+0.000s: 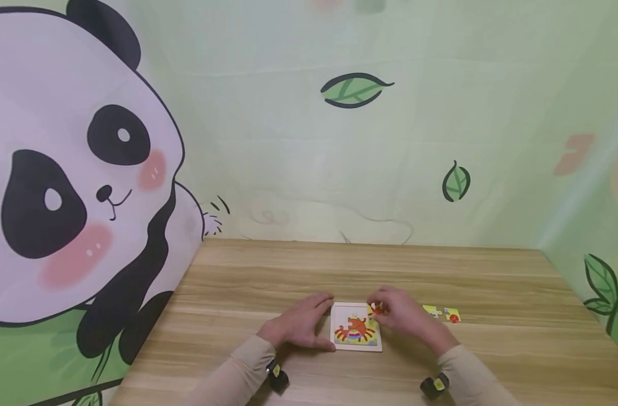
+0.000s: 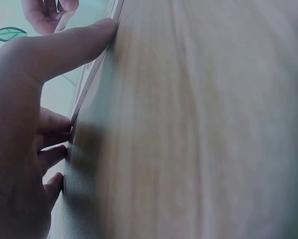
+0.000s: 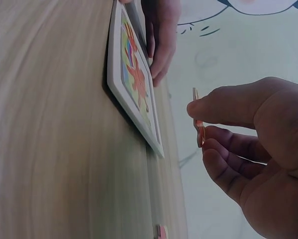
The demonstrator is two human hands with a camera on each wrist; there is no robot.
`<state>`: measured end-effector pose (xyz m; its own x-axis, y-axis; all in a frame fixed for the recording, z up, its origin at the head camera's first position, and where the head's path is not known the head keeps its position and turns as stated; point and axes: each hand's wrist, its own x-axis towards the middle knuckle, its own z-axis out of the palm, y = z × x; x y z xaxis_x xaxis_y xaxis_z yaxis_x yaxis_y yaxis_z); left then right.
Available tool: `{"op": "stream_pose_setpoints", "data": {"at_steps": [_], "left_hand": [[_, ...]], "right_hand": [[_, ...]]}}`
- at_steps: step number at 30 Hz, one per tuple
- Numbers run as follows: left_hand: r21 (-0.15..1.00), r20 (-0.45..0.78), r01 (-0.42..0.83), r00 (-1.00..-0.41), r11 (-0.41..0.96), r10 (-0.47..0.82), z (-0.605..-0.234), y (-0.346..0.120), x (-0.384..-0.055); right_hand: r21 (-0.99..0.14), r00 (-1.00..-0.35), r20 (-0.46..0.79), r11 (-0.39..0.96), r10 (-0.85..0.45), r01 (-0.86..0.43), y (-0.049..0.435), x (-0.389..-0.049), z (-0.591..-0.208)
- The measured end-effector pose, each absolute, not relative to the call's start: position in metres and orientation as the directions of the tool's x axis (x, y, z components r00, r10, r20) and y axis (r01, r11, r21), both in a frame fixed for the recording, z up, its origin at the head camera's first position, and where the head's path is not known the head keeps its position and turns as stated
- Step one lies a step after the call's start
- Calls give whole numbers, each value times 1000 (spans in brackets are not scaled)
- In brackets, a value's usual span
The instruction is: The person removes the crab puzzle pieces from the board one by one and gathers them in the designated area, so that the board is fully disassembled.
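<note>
A jigsaw puzzle in a white-rimmed tray (image 1: 357, 348) lies on the table, its joined pieces showing part of an orange crab (image 1: 358, 332). My left hand (image 1: 301, 322) spreads along the tray's left side, thumb at the near corner and fingertips at the far one. In the left wrist view that thumb (image 2: 84, 44) lies along the tray's edge. My right hand (image 1: 402, 313) pinches a red-and-yellow puzzle piece (image 1: 375, 308) over the tray's upper right part. Seen edge-on in the right wrist view, the piece (image 3: 199, 130) sits between thumb and fingertips, raised off the tray.
Loose puzzle pieces lie right of the tray, one yellow and white (image 1: 431, 310) and one with a red spot (image 1: 452, 316), partly behind the right hand. The wooden table (image 1: 268, 265) ends at a green backdrop (image 1: 288, 141) printed with a panda and leaves.
</note>
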<state>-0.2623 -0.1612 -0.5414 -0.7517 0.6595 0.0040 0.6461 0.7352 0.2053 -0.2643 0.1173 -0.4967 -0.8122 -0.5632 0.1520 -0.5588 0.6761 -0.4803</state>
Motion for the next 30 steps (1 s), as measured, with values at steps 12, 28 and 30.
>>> {"op": "stream_pose_setpoints", "data": {"at_steps": [12, 28, 30], "left_hand": [[223, -6, 636, -757, 739, 653, -539, -160, -261], [239, -3, 634, -757, 735, 653, -540, -161, -261], [237, 5, 638, -755, 733, 655, -541, -161, -261]], "right_hand": [[-452, -842, 151, 721, -519, -525, 139, -261, -494], [-450, -863, 156, 743, -481, -495, 161, -256, -501], [-456, -860, 166, 736, -483, -501, 164, -255, -503]]}}
